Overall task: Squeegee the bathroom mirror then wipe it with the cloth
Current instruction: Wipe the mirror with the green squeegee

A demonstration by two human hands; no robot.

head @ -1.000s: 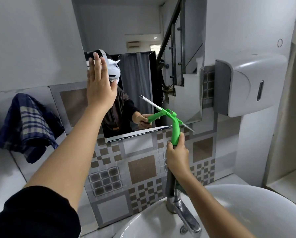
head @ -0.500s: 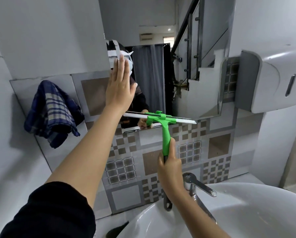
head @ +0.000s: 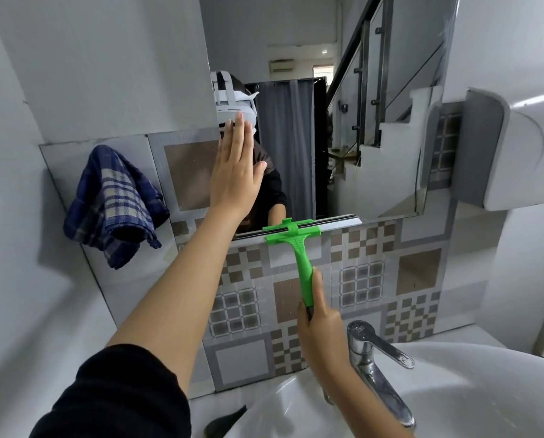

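Observation:
The bathroom mirror [head: 375, 137] hangs on the tiled wall above the sink. My right hand [head: 319, 330] grips the lower end of a green squeegee [head: 299, 248]. Its blade lies level along the mirror's bottom edge. My left hand [head: 236, 172] is flat with fingers up, palm against the mirror's left edge. A blue checked cloth [head: 116, 203] hangs on the wall left of the mirror, apart from both hands.
A white sink [head: 473, 393] with a chrome tap [head: 375, 358] sits below my right hand. A white wall dispenser [head: 517, 147] juts out right of the mirror. Patterned tiles [head: 391, 279] cover the wall under the mirror.
The squeegee blade went from tilted in front of the mirror to level, then dropped to the mirror's bottom edge. My left hand stays flat against the mirror. The view shifted left.

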